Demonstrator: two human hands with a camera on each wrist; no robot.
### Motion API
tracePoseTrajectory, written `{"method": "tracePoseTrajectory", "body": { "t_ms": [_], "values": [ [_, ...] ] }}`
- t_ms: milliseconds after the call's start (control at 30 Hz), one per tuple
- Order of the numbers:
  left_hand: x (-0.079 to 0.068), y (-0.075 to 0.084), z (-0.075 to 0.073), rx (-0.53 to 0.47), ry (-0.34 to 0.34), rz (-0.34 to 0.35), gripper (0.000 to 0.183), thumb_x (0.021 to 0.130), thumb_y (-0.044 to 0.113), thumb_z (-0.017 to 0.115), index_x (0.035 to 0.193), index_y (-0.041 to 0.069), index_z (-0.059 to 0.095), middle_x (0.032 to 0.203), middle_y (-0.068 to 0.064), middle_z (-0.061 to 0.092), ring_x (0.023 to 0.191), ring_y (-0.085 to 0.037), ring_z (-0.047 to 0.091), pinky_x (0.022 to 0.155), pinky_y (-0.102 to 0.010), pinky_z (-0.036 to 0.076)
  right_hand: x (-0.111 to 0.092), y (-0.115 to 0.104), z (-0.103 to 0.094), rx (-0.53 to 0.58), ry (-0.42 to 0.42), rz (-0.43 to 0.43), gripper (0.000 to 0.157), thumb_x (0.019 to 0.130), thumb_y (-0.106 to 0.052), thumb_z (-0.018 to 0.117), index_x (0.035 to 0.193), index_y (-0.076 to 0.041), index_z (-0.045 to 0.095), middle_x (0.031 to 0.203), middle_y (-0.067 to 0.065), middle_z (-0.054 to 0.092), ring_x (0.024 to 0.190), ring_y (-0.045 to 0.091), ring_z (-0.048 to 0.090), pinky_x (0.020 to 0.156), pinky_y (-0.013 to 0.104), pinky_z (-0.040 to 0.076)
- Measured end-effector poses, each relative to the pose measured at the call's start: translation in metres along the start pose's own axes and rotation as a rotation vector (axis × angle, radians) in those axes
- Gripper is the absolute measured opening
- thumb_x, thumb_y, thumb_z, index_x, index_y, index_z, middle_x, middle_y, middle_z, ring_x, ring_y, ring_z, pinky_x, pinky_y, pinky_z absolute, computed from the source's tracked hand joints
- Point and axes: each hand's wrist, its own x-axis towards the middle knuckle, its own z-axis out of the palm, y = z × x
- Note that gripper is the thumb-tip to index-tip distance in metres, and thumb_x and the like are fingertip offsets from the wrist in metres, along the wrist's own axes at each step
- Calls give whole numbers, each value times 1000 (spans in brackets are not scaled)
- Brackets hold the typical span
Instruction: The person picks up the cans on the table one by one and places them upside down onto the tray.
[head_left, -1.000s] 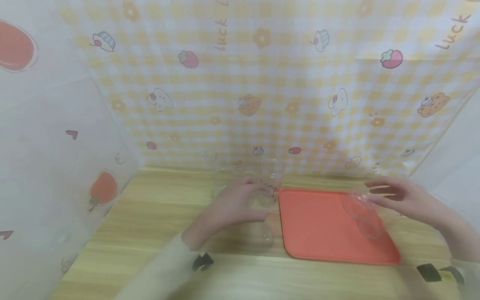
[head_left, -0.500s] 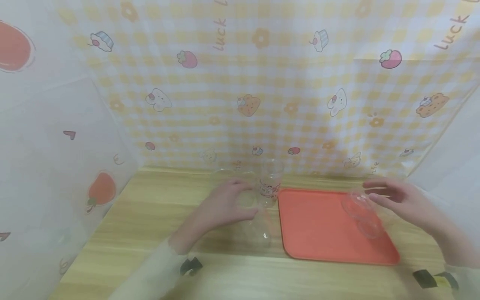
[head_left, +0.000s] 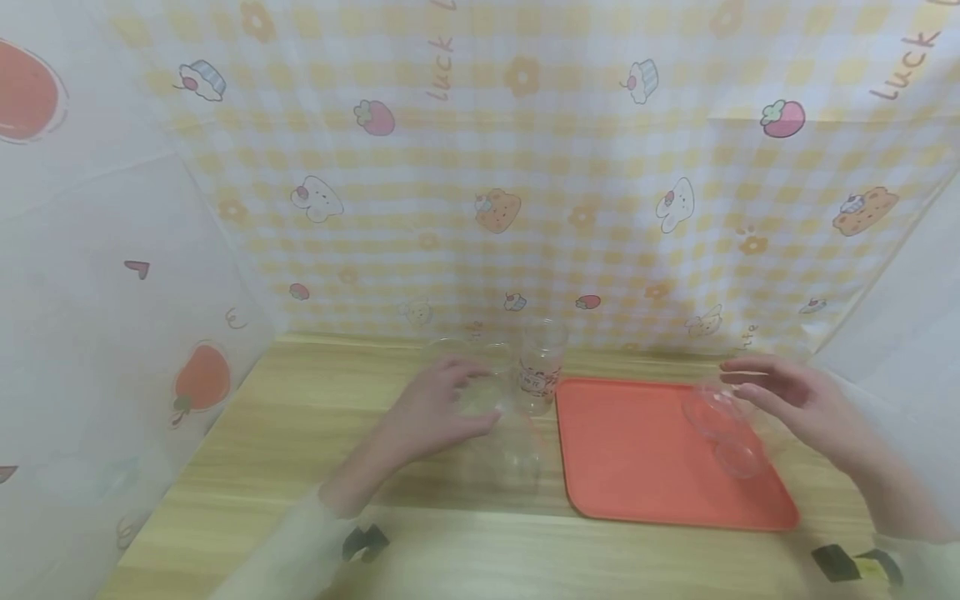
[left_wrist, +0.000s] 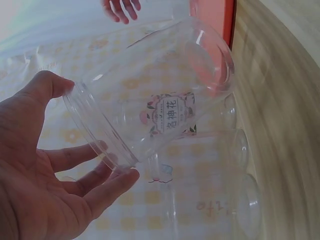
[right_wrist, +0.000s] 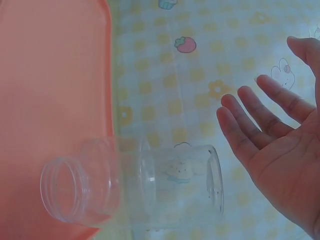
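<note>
My left hand pinches a clear plastic jar by its threaded mouth, thumb on one side and fingers on the other. The jar is tilted, its base away from the palm. Behind it in the head view stands a clear jar with a red printed label; the label shows within the held jar's outline in the left wrist view. At the tray's right side, my right hand has its fingers spread loosely, holding nothing. Beside it are clear jars, one overlapping another, with a threaded mouth towards the tray.
An orange tray lies on the wooden table, right of the middle. More clear jars stand along the back, partly hidden by the left hand in the head view. A checked cloth hangs behind the table.
My left hand has moved left, away from the tray, bringing the pinched jar with it. The labelled jar has come into fuller view. My right hand has shifted only slightly left.
</note>
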Motion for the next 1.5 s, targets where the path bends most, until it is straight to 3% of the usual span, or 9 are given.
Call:
{"method": "tracePoseTrajectory", "body": {
  "t_ms": [400, 633, 800, 1000, 1100, 1300, 1500],
  "values": [
    [-4, -12, 2, -177, 103, -8, 49, 84, 23, 84, 129, 18, 67, 126, -1, 57, 114, -24, 57, 94, -40, 55, 2, -1, 9, 30, 58, -38, 34, 101, 6, 56, 135, 2, 58, 125, 14, 68, 104, 9, 68, 89, 14, 50],
    [-4, -17, 7, -256, 125, -11, 50, 83, 20, 84, 130, 18, 67, 126, -4, 56, 114, -27, 58, 95, -41, 55, 5, -4, 15, 62, 98, -34, 33, 102, 4, 55, 135, 3, 58, 124, 15, 68, 106, 10, 68, 91, 15, 50],
    [-5, -18, 9, -292, 120, -36, 51, 85, 22, 83, 132, 15, 65, 130, -7, 55, 116, -31, 57, 96, -42, 54, 6, -4, 20, 132, 107, -57, 33, 103, 6, 51, 136, 7, 56, 124, 18, 67, 105, 12, 69, 92, 17, 50],
    [-7, -22, 12, -324, 133, -52, 54, 87, 26, 81, 135, 11, 62, 132, -8, 56, 119, -36, 56, 97, -46, 53, 8, -2, 28, 382, 79, -123, 31, 101, 14, 46, 132, 16, 51, 124, 19, 67, 108, 19, 68, 93, 27, 53],
    [-7, -25, 15, -342, 143, -54, 53, 89, 28, 80, 135, 10, 62, 133, -9, 56, 120, -38, 56, 97, -48, 52, 9, 0, 34, 454, 74, -138, 31, 101, 15, 45, 131, 18, 50, 124, 21, 66, 109, 21, 68, 93, 30, 54],
    [-7, -28, 18, -377, 150, -74, 53, 90, 30, 78, 136, 10, 61, 137, -13, 55, 123, -40, 54, 98, -49, 52, 11, 1, 44, 493, 92, -126, 31, 101, 15, 45, 132, 19, 49, 126, 29, 61, 112, 26, 67, 96, 37, 53],
    [-6, -31, 21, -395, 186, -64, 54, 90, 33, 79, 136, 10, 61, 134, -10, 57, 121, -38, 55, 96, -49, 53, 12, 1, 53, 514, 116, -120, 31, 103, 11, 46, 133, 18, 48, 129, 26, 61, 113, 24, 67, 99, 33, 51]
  ]
}}
